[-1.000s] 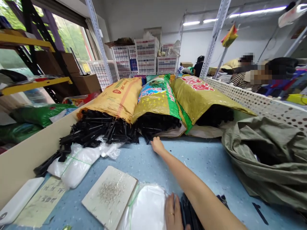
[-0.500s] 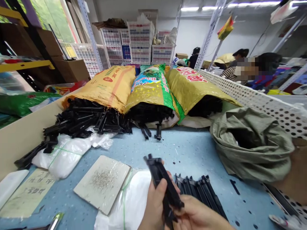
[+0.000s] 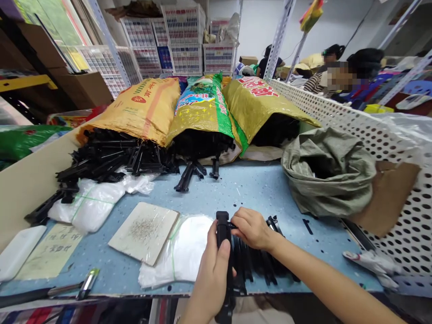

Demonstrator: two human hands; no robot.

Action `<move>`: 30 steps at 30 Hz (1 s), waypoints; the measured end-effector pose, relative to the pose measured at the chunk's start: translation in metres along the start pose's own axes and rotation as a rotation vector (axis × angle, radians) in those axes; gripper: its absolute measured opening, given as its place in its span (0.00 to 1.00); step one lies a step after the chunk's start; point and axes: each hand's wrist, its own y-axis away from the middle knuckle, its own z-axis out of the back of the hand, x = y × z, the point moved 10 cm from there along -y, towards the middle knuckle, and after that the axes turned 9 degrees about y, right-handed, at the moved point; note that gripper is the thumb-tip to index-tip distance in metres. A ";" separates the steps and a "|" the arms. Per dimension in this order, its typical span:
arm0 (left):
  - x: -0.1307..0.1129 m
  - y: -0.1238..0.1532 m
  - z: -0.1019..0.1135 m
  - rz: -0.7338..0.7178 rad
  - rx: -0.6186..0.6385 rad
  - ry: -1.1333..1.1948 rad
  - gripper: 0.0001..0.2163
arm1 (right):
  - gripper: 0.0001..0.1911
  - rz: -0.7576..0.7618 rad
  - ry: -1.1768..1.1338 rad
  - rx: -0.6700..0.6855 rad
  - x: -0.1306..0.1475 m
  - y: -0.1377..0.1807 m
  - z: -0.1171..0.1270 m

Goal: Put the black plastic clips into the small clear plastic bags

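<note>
My left hand [image 3: 212, 265] is wrapped round a long black plastic part [image 3: 223, 234], held upright near the table's front edge. My right hand [image 3: 251, 228] pinches at the top of the same part, fingers closed. Just right of it, a row of similar black parts [image 3: 259, 263] lies side by side on the blue table [image 3: 256, 189]. A stack of clear plastic bags [image 3: 184, 252] bound with green string lies left of my hands. Further back, black parts [image 3: 111, 155] spill from an orange sack [image 3: 141, 110], and a few loose ones [image 3: 189, 173] lie before a green-and-yellow sack [image 3: 202, 112].
A third yellow sack [image 3: 259, 105] and an open olive cloth bag [image 3: 327, 173] lie at the right. A board with small metal bits [image 3: 143, 230], another bag bundle [image 3: 89, 204] and a lighter [image 3: 87, 283] are at left. A perforated white wall [image 3: 381, 148] edges the right; other people sit beyond it.
My right hand reached to the far sacks a second ago, then drew back with a black part. Both hands now hold it lower, over the row of parts. The camera tilted down.
</note>
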 end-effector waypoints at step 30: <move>0.002 -0.003 0.003 0.242 0.114 0.090 0.30 | 0.13 0.315 0.093 0.361 0.027 -0.015 0.015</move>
